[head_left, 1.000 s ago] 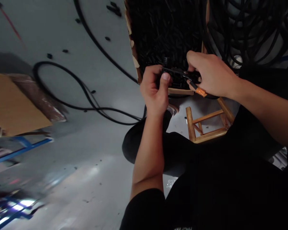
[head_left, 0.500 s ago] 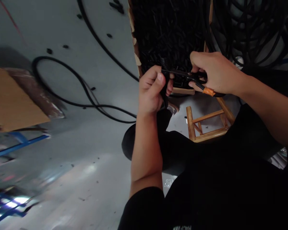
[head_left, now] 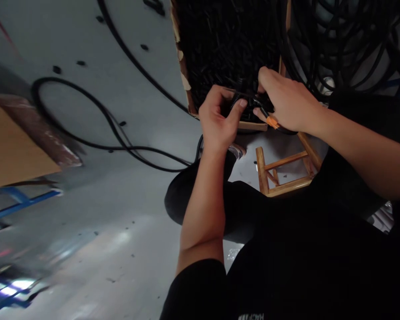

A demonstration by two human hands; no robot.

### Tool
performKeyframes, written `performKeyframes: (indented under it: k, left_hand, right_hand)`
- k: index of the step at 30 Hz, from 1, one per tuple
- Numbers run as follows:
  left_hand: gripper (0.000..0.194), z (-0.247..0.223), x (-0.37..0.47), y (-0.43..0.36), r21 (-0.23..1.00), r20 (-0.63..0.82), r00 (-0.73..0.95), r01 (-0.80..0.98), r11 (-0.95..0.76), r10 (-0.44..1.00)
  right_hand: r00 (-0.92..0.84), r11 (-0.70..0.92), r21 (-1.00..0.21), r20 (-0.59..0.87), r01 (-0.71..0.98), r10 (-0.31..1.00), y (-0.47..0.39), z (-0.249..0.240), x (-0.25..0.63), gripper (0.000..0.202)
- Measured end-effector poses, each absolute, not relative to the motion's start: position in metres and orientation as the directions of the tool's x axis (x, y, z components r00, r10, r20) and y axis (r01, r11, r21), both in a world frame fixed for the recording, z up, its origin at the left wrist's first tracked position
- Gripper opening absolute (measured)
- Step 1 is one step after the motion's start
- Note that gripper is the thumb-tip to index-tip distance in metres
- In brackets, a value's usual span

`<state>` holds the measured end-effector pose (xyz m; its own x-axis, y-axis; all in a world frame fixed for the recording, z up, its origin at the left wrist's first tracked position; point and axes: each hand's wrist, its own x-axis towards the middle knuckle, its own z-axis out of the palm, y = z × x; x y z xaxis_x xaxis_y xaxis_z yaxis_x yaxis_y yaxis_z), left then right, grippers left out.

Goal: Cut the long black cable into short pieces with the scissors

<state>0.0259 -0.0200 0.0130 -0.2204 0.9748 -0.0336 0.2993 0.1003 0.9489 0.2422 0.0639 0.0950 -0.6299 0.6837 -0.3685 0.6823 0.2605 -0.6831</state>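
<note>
Over the near end of a cardboard box, my right hand is closed around the handles of scissors bound with orange tape. The blades point left, toward my left hand. That hand curls round a black ribbed tube, thumb along its side. Dark pieces behind the blades make it hard to see whether they touch the tube. The cardboard box is filled with many short black pieces.
A long black hose loops over the grey floor on the left, with small black scraps around it. Coiled black hoses lie at upper right. A wooden stool stands below my hands. A cardboard sheet is at far left.
My left hand has shifted right, its thumb now reaching further along the tube. My right hand has moved slightly left and up with the scissors. The whole view has drifted a little.
</note>
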Motion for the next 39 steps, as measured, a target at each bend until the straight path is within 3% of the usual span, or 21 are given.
performKeyframes:
  k: [4,10,19,26,32,39]
  left_hand:
    - [0.055,0.013,0.029,-0.021,0.952,-0.046,-0.218,0.287,0.109,0.975]
    - [0.06,0.021,0.017,-0.019,0.955,-0.038,-0.174,0.285,0.087,0.984]
    - [0.065,0.019,-0.004,-0.015,0.967,-0.186,0.002,0.176,0.183,0.983]
    - [0.07,0.008,-0.006,-0.014,0.969,-0.246,0.131,0.069,0.238,0.96]
    - [0.067,0.001,-0.007,-0.013,0.958,-0.275,0.083,-0.06,0.28,0.958]
    - [0.059,-0.022,-0.025,-0.009,0.957,-0.29,-0.024,-0.037,0.289,0.957]
  right_hand:
    - [-0.623,0.296,-0.625,-0.402,0.722,0.671,0.063,0.1,0.239,0.047]
    - [-0.659,0.242,-0.744,-0.333,0.624,0.675,0.069,0.101,0.244,0.018]
    - [-0.685,0.104,-0.826,-0.38,0.553,0.622,0.079,0.085,0.252,0.029]
    - [-0.709,0.164,-0.823,-0.346,0.544,0.614,0.072,0.092,0.248,0.024]
    - [-0.701,0.152,-0.847,-0.306,0.51,0.644,0.074,0.074,0.249,0.03]
    - [-0.654,0.064,-0.829,-0.389,0.556,0.649,0.077,0.055,0.255,0.029]
